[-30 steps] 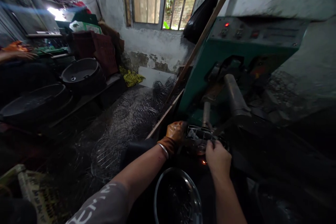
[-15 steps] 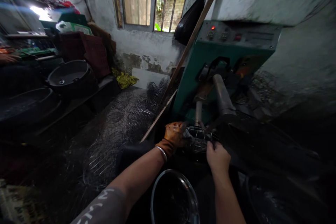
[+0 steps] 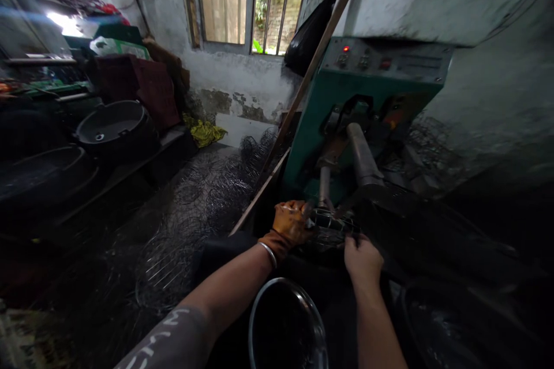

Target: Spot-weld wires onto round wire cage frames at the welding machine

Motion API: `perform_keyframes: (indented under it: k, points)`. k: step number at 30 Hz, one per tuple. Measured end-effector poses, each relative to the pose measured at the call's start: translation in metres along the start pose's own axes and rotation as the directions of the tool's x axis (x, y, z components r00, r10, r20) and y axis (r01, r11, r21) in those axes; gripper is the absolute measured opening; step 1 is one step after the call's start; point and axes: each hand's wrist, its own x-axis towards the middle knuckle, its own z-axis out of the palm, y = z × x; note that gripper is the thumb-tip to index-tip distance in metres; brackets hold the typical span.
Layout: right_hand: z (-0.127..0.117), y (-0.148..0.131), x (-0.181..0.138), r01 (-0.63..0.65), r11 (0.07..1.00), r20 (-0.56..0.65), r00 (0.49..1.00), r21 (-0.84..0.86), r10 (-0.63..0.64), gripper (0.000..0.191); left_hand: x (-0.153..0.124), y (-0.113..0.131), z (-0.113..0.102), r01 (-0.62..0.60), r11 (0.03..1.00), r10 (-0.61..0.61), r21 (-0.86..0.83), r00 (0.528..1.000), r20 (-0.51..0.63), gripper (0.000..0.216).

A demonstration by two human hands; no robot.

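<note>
Between my hands is a round wire frame (image 3: pixel 331 237), held below the electrodes of a green spot-welding machine (image 3: pixel 303 144). My left hand (image 3: pixel 294 222), in an orange glove, is closed on the frame's left side. My bare right hand (image 3: pixel 362 253) pinches its right side, fingertips partly hidden in shadow. The lower electrode arm (image 3: pixel 324 184) and the thicker upper arm (image 3: pixel 362 153) come out of the machine toward the frame. Just below my hands stands a metal basin (image 3: pixel 255 311) with a shiny rim. Its dark inside is hard to make out.
A heap of wire pieces (image 3: pixel 199 202) covers the floor to the left. Dark round tubs (image 3: pixel 112 121) stand on a low bench beside dark red crates (image 3: pixel 156 89). A wooden plank (image 3: pixel 309 75) leans along the machine's left side. Another dark basin (image 3: pixel 445 317) sits at lower right.
Both hands and the wire frame have shifted very slightly; the fingers of my left hand look a little more spread over the frame. The camera view has turned slightly.
</note>
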Motion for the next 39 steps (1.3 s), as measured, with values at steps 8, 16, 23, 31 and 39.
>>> perform_keyframes:
  k: [8,16,23,31,39]
  points:
    - [0.002,0.010,0.008,-0.019,1.000,-0.034,0.999,0.000,0.019,0.036,0.004,0.005,0.004,-0.029,0.998,0.029,0.052,1.000,0.002,0.081]
    - [0.004,0.013,0.010,-0.028,1.000,-0.022,0.999,0.001,0.028,0.036,-0.003,0.005,-0.007,-0.017,0.997,0.013,0.071,0.998,0.055,0.088]
    - [-0.003,0.007,0.012,-0.030,0.997,0.028,0.999,-0.077,0.032,0.038,-0.012,-0.022,-0.016,0.450,0.891,-0.434,0.061,0.802,0.411,0.098]
    - [-0.027,-0.050,-0.033,0.052,0.960,0.069,0.997,-0.276,-0.034,0.040,-0.004,-0.032,0.005,0.425,0.899,-0.362,-0.109,0.859,0.361,0.065]
    - [-0.007,-0.074,-0.032,0.059,0.951,0.149,0.989,-0.303,-0.014,0.039,-0.006,-0.032,0.019,0.229,0.967,-0.218,-0.115,0.971,0.102,0.068]
